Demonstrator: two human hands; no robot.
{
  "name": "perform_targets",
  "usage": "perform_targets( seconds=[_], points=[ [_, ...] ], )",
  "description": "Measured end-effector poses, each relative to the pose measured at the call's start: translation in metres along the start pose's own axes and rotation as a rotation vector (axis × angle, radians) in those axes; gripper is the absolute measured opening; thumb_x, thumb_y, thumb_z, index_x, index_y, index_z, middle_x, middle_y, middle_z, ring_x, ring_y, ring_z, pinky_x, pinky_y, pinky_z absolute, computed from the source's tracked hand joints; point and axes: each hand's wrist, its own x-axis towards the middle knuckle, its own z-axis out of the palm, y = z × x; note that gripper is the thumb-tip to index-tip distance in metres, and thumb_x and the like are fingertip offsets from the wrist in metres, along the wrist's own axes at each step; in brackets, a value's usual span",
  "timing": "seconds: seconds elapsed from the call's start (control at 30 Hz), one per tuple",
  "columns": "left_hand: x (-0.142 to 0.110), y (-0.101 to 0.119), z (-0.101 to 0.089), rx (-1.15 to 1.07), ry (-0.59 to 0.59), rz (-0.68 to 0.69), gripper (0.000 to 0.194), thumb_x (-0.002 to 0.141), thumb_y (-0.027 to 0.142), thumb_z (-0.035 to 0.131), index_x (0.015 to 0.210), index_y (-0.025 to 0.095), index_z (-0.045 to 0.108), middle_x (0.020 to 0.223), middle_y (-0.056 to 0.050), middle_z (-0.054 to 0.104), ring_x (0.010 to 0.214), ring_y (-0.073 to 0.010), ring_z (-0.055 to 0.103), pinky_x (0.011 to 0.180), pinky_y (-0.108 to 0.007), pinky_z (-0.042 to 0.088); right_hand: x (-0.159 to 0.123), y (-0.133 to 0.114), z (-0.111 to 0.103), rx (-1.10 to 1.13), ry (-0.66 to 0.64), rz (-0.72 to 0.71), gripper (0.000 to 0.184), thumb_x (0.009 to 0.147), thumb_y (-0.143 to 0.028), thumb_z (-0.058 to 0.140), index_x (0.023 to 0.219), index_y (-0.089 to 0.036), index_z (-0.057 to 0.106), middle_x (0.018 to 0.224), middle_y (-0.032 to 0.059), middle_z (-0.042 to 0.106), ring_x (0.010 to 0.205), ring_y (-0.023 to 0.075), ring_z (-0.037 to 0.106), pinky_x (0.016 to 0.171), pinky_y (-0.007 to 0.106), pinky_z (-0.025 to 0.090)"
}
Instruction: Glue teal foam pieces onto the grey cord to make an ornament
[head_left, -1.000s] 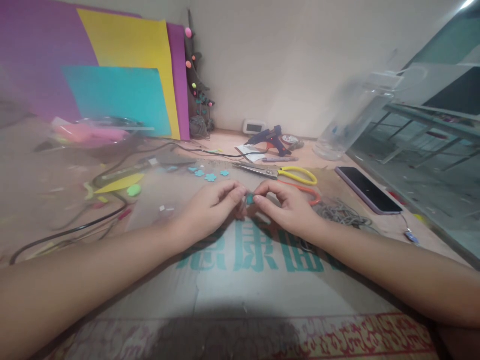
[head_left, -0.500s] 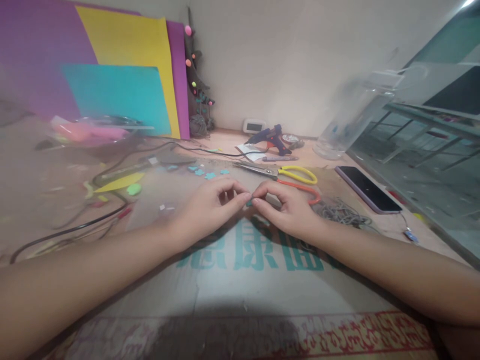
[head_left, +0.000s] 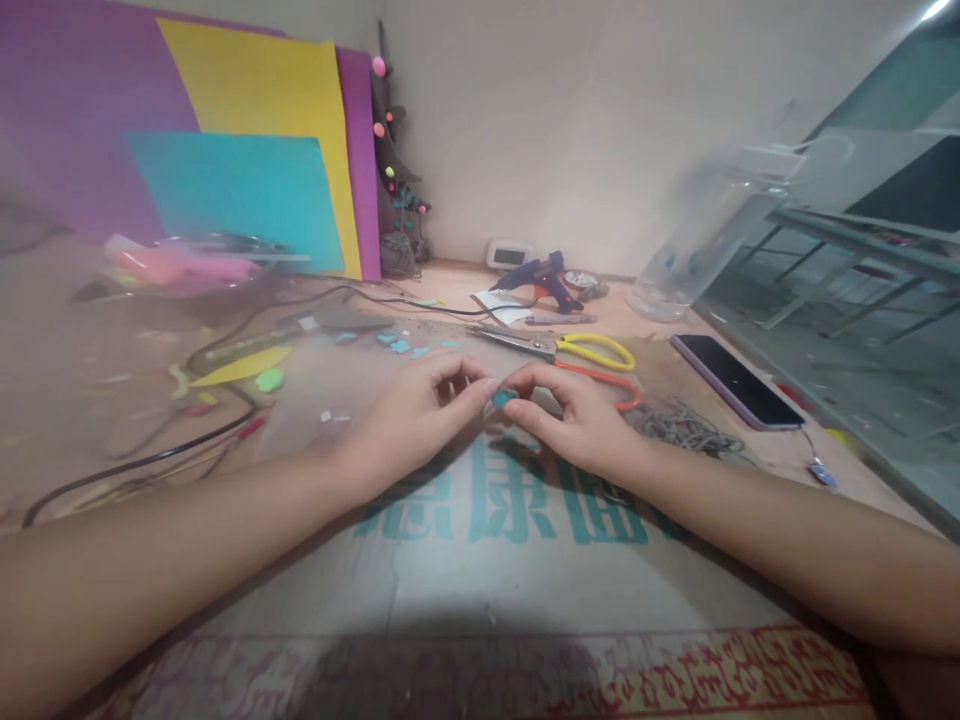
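Note:
Between the fingertips of both hands is a small teal piece (head_left: 502,398), partly covered by the fingers. My left hand (head_left: 427,405) pinches it from the left with thumb and forefinger. From the other side, my right hand (head_left: 577,410) grips it between thumb and forefinger. Its exact shape cannot be made out. Several teal flower cutouts (head_left: 400,347) lie just beyond my left hand. Scissors (head_left: 555,350) with one yellow and one orange handle rest behind my right hand. A tangle of grey cord (head_left: 686,428) lies beside my right wrist.
A glue gun (head_left: 544,278) with a black cable stands at the back near a small white device (head_left: 508,254). To the right are a phone (head_left: 735,382) and a clear jug (head_left: 679,250). Coloured sheets (head_left: 240,195) lean at the left. Printed cardboard (head_left: 450,580) covers the front.
The teal piece shows more between my fingertips now, turned toward the camera. My hands have hardly shifted.

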Motion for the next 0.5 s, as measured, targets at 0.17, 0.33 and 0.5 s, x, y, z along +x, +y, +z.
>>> perform_targets(
  seconds=[0.17,0.33,0.5],
  points=[
    [-0.0001,-0.0048,0.0000,-0.009,-0.013,0.041,0.026,0.094,0.034,0.047,0.084,0.016,0.065,0.080,-0.001,0.062,0.079,-0.0163,0.057,0.073,-0.028,0.042,0.0002,-0.0016,0.0010,0.009,0.037,0.084,0.011,0.086,-0.026,0.058,0.079,-0.018,0.060,0.073,0.0005,0.067,0.067,0.0131,0.060,0.063,0.024,0.047],
    [-0.0003,-0.0071,0.0000,-0.016,-0.016,0.041,0.031,0.096,0.036,0.043,0.086,0.016,0.065,0.084,-0.002,0.065,0.082,-0.0169,0.059,0.075,-0.028,0.043,-0.0005,-0.0026,0.0006,0.011,0.069,0.102,0.014,0.086,-0.027,0.058,0.075,-0.018,0.057,0.069,-0.0009,0.063,0.063,0.0116,0.056,0.060,0.023,0.045],
    [-0.0001,-0.0049,0.0007,-0.150,0.057,-0.008,0.027,0.095,0.038,0.046,0.098,0.017,0.064,0.089,-0.002,0.066,0.086,-0.0162,0.061,0.077,-0.026,0.046,-0.0005,-0.0043,0.0007,0.064,0.037,0.153,0.012,0.085,-0.023,0.056,0.073,-0.019,0.054,0.068,-0.0013,0.062,0.061,0.0107,0.053,0.059,0.023,0.044]
  ],
)
